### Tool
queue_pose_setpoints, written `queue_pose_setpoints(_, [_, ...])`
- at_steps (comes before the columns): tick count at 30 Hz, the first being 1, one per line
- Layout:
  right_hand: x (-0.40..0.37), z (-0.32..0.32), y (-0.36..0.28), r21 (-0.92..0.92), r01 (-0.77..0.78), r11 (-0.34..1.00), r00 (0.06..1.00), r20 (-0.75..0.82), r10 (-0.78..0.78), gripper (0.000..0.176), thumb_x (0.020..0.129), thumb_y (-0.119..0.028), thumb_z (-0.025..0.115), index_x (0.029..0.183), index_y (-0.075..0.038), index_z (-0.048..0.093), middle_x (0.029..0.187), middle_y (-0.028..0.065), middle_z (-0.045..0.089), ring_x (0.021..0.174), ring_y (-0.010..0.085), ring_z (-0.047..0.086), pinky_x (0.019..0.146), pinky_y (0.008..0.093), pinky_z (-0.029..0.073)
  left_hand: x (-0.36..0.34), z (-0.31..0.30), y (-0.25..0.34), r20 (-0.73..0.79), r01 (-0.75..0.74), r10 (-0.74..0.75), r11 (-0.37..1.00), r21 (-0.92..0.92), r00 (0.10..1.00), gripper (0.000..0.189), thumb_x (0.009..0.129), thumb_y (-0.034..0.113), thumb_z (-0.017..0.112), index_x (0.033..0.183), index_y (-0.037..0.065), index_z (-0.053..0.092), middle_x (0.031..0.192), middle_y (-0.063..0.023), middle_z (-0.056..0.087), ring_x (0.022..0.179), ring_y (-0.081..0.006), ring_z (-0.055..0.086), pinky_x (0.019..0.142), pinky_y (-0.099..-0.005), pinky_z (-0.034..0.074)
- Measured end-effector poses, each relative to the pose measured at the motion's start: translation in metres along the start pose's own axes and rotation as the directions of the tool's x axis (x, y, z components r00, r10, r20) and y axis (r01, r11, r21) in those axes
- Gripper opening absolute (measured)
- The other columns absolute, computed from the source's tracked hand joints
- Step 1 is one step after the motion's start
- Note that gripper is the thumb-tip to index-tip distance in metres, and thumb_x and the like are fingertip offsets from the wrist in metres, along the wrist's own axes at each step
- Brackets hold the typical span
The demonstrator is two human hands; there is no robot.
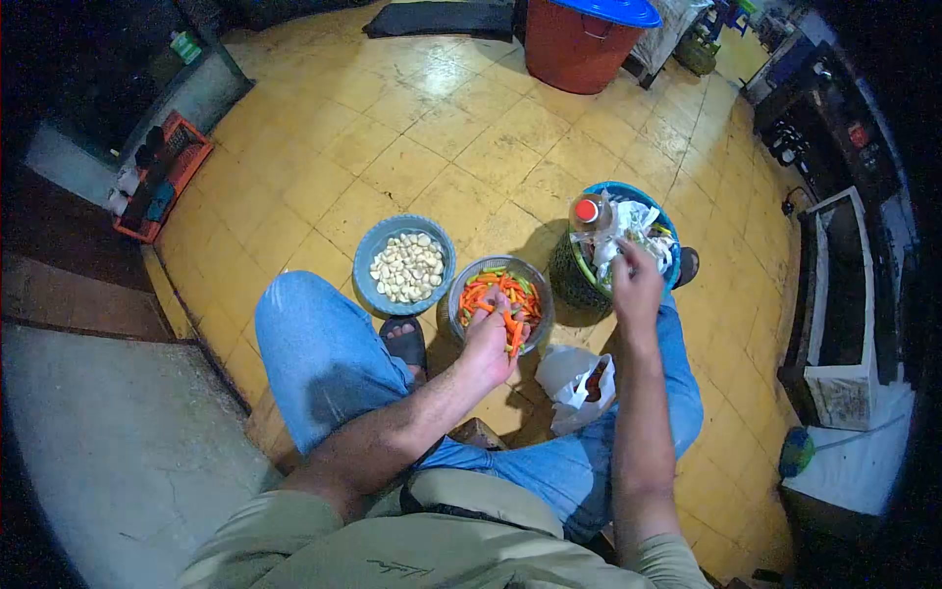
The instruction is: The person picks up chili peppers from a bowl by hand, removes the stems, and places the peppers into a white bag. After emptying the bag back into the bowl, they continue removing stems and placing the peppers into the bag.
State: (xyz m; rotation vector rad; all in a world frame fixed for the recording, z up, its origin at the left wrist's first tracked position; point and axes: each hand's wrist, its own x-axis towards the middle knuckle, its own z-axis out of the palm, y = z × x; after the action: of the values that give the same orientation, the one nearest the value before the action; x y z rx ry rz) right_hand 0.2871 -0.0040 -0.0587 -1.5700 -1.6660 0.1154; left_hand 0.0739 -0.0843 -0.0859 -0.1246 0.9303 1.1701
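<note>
Several orange and red chillies are held in my left hand [494,339], its fingers wrapped round them above a grey bowl [454,312] of orange, red and green chillies [525,285]. My right hand [637,280] is over a waste basket [562,270] filled with plastic and scraps; its fingers are pinched together, and what they hold, if anything, is too small to tell. Left of the chilli bowl sits a blue-grey bowl [365,280] of peeled pale cloves [406,267]. A white plastic bag [564,378] with dark red contents stands between my legs.
A bottle with a red cap [587,210] lies in the waste basket. Farther off stands a red bin [579,49] with a blue lid, beside a dark mat [442,19]. An orange crate [188,167] is at the left; a white-framed cabinet [841,378] is at the right.
</note>
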Motion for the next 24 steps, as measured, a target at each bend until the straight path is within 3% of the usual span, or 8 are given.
queue_pose_setpoints(1, [-0.015, 0.000, -0.013, 0.196, -0.173, 0.965, 0.977, 0.154, 0.144, 0.021, 0.084, -0.007, 0.062, 0.103, -0.002, 0.068, 0.093, 0.0125, 0.068, 0.078, 0.0175, 0.063, 0.073, 0.0281, 0.050, 0.001, -0.001, -0.002, 0.029, -0.013, 0.011, 0.999, 0.053, 1.000, 0.036, 0.096, 0.031, 0.052, 0.129, 0.019, 0.046, 0.101, -0.0024, 0.051, 0.082, -0.0123, 0.052, 0.065, -0.0278, 0.053])
queue_pose_setpoints(3, [-0.044, -0.005, -0.048, 0.385, -0.357, 0.851, 0.905, 0.369, 0.212, 0.020, 0.085, -0.009, 0.064, 0.102, 0.001, 0.067, 0.091, 0.0091, 0.068, 0.077, 0.0136, 0.062, 0.070, 0.0276, 0.050, -0.004, 0.004, -0.001, 0.069, -0.005, -0.001, 0.995, 0.097, 0.998, 0.039, 0.098, 0.033, 0.049, 0.133, 0.019, 0.043, 0.100, -0.0026, 0.052, 0.081, -0.0122, 0.053, 0.063, -0.0269, 0.052])
queue_pose_setpoints(8, [-0.079, 0.007, -0.073, 0.405, -0.547, 0.733, 0.771, 0.584, 0.253, 0.023, 0.080, -0.008, 0.071, 0.100, 0.002, 0.067, 0.087, 0.0088, 0.067, 0.073, 0.0112, 0.060, 0.066, 0.0264, 0.049, -0.002, 0.004, -0.010, 0.282, -0.070, 0.017, 0.981, 0.181, 0.959, 0.046, 0.101, 0.038, 0.038, 0.141, 0.015, 0.037, 0.105, -0.0043, 0.054, 0.089, -0.0136, 0.057, 0.064, -0.0271, 0.052])
queue_pose_setpoints(11, [-0.074, 0.005, -0.073, 0.377, -0.432, 0.819, 0.819, 0.545, 0.181, 0.022, 0.078, -0.008, 0.072, 0.098, 0.000, 0.068, 0.084, 0.0094, 0.066, 0.071, 0.0131, 0.061, 0.064, 0.0266, 0.049, -0.004, 0.008, -0.008, 0.275, -0.084, 0.027, 0.977, 0.198, 0.961, 0.046, 0.100, 0.038, 0.039, 0.140, 0.015, 0.038, 0.116, -0.0053, 0.055, 0.093, -0.0142, 0.058, 0.068, -0.0286, 0.052])
queue_pose_setpoints(15, [-0.078, 0.012, -0.065, 0.393, -0.468, 0.792, 0.788, 0.590, 0.173, 0.016, 0.078, -0.011, 0.073, 0.089, -0.001, 0.070, 0.080, 0.0106, 0.067, 0.069, 0.0136, 0.062, 0.064, 0.0287, 0.049, -0.006, 0.007, -0.009, 0.311, -0.124, 0.047, 0.965, 0.233, 0.949, 0.047, 0.099, 0.039, 0.041, 0.139, 0.015, 0.039, 0.125, -0.0056, 0.053, 0.098, -0.0151, 0.058, 0.070, -0.0285, 0.053])
queue_pose_setpoints(17, [-0.078, 0.008, -0.066, 0.371, -0.472, 0.800, 0.782, 0.595, 0.186, 0.015, 0.078, -0.012, 0.072, 0.086, 0.000, 0.069, 0.079, 0.0113, 0.067, 0.068, 0.0140, 0.062, 0.064, 0.0298, 0.050, -0.009, 0.011, -0.010, 0.251, -0.083, 0.023, 0.969, 0.232, 0.968, 0.047, 0.099, 0.040, 0.043, 0.139, 0.016, 0.040, 0.115, -0.0027, 0.056, 0.089, -0.0122, 0.058, 0.065, -0.0263, 0.052])
queue_pose_setpoints(20, [-0.075, 0.004, -0.065, 0.333, -0.504, 0.797, 0.754, 0.621, 0.217, 0.014, 0.078, -0.011, 0.071, 0.086, 0.001, 0.067, 0.078, 0.0117, 0.067, 0.066, 0.0151, 0.063, 0.062, 0.0303, 0.050, -0.001, -0.004, -0.012, 0.325, -0.052, -0.053, 0.951, 0.305, 0.944, 0.043, 0.098, 0.039, 0.046, 0.136, 0.018, 0.044, 0.102, 0.0002, 0.058, 0.075, -0.0086, 0.055, 0.057, -0.0227, 0.048])
queue_pose_setpoints(24, [-0.078, 0.011, -0.059, 0.361, -0.380, 0.852, 0.870, 0.453, 0.196, 0.013, 0.081, -0.010, 0.068, 0.085, 0.002, 0.065, 0.075, 0.0123, 0.066, 0.064, 0.0159, 0.062, 0.061, 0.0308, 0.050, -0.010, 0.008, -0.011, 0.234, 0.009, -0.076, 0.962, 0.272, 0.969, 0.033, 0.097, 0.035, 0.050, 0.126, 0.019, 0.049, 0.087, 0.0026, 0.056, 0.063, -0.0052, 0.050, 0.050, -0.0201, 0.043])
